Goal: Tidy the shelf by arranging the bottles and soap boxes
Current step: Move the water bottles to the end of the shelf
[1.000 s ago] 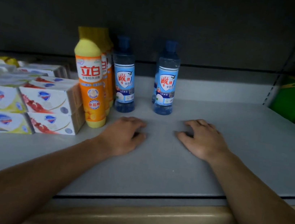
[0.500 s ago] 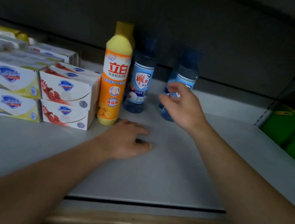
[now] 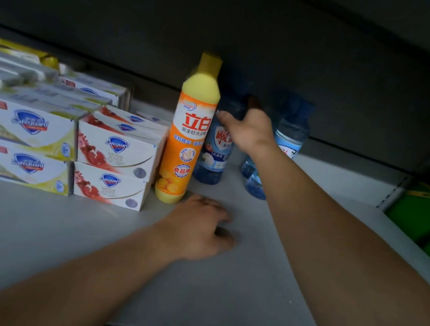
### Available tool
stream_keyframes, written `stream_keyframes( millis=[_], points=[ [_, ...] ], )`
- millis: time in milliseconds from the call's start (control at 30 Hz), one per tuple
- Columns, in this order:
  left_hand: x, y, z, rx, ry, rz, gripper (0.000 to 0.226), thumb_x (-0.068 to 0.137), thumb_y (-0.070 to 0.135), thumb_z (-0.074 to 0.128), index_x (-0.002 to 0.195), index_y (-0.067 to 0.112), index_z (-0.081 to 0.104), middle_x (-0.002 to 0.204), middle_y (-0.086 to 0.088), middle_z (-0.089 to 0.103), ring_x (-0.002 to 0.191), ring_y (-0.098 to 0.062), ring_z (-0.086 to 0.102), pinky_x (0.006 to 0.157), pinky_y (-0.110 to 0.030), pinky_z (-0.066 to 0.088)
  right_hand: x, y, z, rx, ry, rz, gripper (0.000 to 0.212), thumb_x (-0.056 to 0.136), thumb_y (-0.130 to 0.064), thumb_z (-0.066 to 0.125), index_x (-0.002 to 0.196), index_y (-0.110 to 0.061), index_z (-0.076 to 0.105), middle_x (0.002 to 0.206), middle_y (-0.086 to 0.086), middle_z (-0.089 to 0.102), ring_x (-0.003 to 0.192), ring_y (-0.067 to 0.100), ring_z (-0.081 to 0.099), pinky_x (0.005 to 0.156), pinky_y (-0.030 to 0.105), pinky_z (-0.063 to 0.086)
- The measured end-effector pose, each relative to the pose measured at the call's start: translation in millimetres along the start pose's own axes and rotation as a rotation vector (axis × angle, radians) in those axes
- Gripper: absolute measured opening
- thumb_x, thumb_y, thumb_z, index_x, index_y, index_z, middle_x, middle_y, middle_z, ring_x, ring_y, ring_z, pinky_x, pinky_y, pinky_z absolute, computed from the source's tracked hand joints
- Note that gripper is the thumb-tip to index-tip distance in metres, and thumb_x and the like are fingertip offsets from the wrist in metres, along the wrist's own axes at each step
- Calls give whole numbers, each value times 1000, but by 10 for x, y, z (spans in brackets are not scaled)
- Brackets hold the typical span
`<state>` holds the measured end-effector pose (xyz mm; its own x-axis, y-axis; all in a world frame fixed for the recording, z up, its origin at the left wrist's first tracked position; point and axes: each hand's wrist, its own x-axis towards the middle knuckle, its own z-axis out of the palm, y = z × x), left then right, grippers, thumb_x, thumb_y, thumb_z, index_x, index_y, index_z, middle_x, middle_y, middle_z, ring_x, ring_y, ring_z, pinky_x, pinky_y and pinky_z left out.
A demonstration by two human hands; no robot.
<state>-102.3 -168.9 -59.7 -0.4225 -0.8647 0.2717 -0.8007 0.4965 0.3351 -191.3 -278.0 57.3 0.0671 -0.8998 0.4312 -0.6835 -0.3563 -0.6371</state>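
An orange dish-soap bottle (image 3: 186, 153) with a yellow top stands on the grey shelf (image 3: 216, 301). Right behind it is a blue bottle (image 3: 213, 159); my right hand (image 3: 249, 129) wraps its upper part, thumb on the left, fingers round the back. A second blue bottle (image 3: 291, 135) stands further right, partly hidden by my forearm. My left hand (image 3: 196, 229) rests palm down on the shelf just in front of the orange bottle, fingers loosely curled, holding nothing. White soap boxes with red print (image 3: 116, 149) are stacked left of the orange bottle.
More soap boxes with yellow-green print (image 3: 28, 125) are stacked at the far left, with rows behind them. Green packages (image 3: 427, 215) sit beyond a divider on the right. The dark back wall stands close behind the bottles.
My right hand has lifted off the shelf, passed the right blue bottle and closed around the top of the left blue bottle. My left hand has stayed put. The view has shifted right.
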Motion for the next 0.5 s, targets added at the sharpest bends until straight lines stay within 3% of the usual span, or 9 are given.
stream_keyframes(
  millis=[100,200,333,400,500],
  points=[
    [0,32,-12,-12,25,-35,52,85,53,51,116,15,64,125,-2,63,120,-19,53,101,-27,36,-172,33,-84,59,58,5,49,85,-36,72,127,-19,51,118,1,64,109,19,60,82,26,49],
    [-6,61,-76,-170,194,-133,42,87,40,63,124,19,61,125,-3,63,115,-19,57,94,-26,44,-422,107,-254,88,87,-10,46,84,-32,74,122,-21,50,105,-13,61,102,10,59,74,14,44],
    [-13,117,-175,-453,504,-208,48,84,30,71,128,17,55,115,2,62,98,-16,60,86,-32,51,-735,145,-573,121,109,-24,65,80,-33,77,138,-17,50,125,-7,63,114,11,59,95,29,50],
    [-22,150,-193,-546,479,-200,58,82,33,74,132,18,49,116,7,57,99,-12,59,86,-31,52,-845,111,-750,183,99,-32,58,74,-36,79,125,-18,61,113,-3,70,104,14,67,92,40,55],
    [-78,256,-198,-801,219,-126,56,80,42,74,129,28,50,119,13,64,106,-6,63,95,-35,52,-922,60,-934,297,59,37,41,67,-45,76,99,-19,69,92,-1,76,86,17,74,77,46,61]
  ],
)
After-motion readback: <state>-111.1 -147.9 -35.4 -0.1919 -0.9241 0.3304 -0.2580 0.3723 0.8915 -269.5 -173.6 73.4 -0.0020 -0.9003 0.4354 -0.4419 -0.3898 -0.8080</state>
